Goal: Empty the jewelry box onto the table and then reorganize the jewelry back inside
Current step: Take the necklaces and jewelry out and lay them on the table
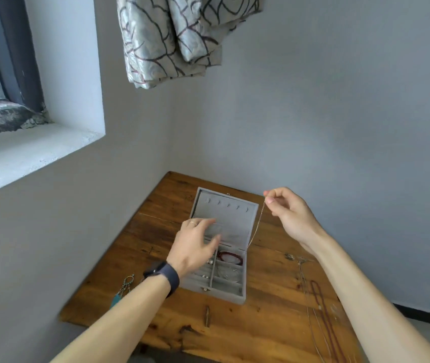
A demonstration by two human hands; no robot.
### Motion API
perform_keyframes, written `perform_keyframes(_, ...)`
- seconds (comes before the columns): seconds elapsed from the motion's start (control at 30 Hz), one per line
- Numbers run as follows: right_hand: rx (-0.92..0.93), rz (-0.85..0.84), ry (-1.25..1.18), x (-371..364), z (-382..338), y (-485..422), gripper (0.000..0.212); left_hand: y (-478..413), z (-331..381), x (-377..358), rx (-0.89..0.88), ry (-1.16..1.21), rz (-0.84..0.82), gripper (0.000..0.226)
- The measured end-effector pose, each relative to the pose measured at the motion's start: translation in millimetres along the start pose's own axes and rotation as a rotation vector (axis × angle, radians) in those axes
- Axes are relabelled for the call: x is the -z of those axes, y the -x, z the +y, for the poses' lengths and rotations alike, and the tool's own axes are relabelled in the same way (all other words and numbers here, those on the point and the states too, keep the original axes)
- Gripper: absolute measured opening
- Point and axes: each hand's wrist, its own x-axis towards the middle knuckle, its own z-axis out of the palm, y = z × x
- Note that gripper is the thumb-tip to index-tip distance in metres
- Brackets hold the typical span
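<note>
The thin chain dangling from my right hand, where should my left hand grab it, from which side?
Pinch the thin chain near its lower end between thumb and fingertip, coming from the left, where your left hand is. It hangs almost straight from your right hand beside the box lid, free there and too fine for a fuller grip.

Both bare forearms stretch forward from the person. The left hand [195,244], blurred, is palm down with its fingers loosely spread, gripping nothing; a dark watch [162,273] is strapped round that wrist and a thin ring [192,223] shows on one finger. The right hand [291,213] is held higher, thumb and forefinger pinching the top of a fine chain [257,225] that hangs from them, the other fingers curled
</note>
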Motion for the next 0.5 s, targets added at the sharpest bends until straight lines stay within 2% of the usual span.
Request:
perform_keyframes(0.1,0.019,-0.109,-0.003,6.5,-10.6,22.5,0.011,3.7,56.9,34.0,-0.066,0.264,-0.026,0.037)
perform_keyframes(0.17,0.03,-0.166,-0.014,9.6,-16.1,36.6,0.012,10.3,84.1,50.3,-0.126,0.338,-0.054,0.028)
perform_keyframes(0.3,0.042,-0.241,-0.022,15.9,-24.4,61.8,0.017,25.4,108.6,62.6,-0.203,0.343,-0.123,0.019)
perform_keyframes(0.5,0.039,-0.311,0.0,22.8,-24.1,85.5,0.018,38.2,117.4,62.5,-0.212,0.354,-0.203,0.022)
